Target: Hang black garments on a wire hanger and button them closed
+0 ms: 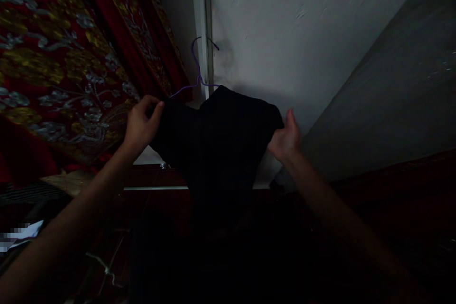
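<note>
A black garment [217, 142] hangs from a purple wire hanger [198, 64], whose hook goes around a narrow pale upright strip. My left hand [141, 121] pinches the garment's upper left edge between thumb and fingers. At the opposite edge, my right hand [287, 137] holds the cloth, its thumb pointing up and its fingers partly hidden behind the fabric. Between both hands the garment is spread wide, and its lower part fades into darkness.
On the left hangs a red cloth [71, 57] with gold and silver embroidery. A pale, scuffed wall [302, 23] stands behind the hanger. White string [107, 270] and a whitish sheet [26, 232] lie at lower left. The lower right is too dark to make out.
</note>
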`<state>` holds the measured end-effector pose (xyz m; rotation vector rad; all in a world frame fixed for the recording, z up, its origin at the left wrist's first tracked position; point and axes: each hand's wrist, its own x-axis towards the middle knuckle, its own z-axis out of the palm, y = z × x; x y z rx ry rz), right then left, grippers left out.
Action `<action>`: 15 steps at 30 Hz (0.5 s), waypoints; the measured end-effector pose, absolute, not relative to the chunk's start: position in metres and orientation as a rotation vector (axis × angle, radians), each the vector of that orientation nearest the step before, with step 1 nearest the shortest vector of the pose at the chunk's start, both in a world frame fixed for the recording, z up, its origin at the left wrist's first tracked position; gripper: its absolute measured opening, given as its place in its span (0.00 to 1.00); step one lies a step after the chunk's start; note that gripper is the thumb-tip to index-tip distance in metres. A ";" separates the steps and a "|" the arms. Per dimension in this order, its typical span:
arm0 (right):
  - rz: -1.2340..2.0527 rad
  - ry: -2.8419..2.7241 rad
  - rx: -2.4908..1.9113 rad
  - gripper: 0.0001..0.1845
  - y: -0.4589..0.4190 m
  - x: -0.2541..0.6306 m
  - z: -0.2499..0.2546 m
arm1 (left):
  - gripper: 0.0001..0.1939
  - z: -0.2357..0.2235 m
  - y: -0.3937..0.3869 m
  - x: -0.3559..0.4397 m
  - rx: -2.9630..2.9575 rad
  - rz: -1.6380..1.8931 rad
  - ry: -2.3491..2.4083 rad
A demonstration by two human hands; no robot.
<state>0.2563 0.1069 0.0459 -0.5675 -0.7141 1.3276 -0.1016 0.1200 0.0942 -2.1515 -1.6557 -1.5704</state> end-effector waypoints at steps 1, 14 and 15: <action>1.262 -0.791 -0.652 0.24 0.107 0.262 0.049 | 0.15 0.097 0.116 -0.096 -2.144 -1.564 -1.647; 0.675 -1.744 -0.657 0.28 0.040 0.217 0.139 | 0.15 0.116 0.121 -0.090 -2.309 -1.890 -1.609; 0.722 -1.916 -0.569 0.28 0.022 0.213 0.137 | 0.13 0.109 0.117 -0.095 -2.304 -1.987 -1.630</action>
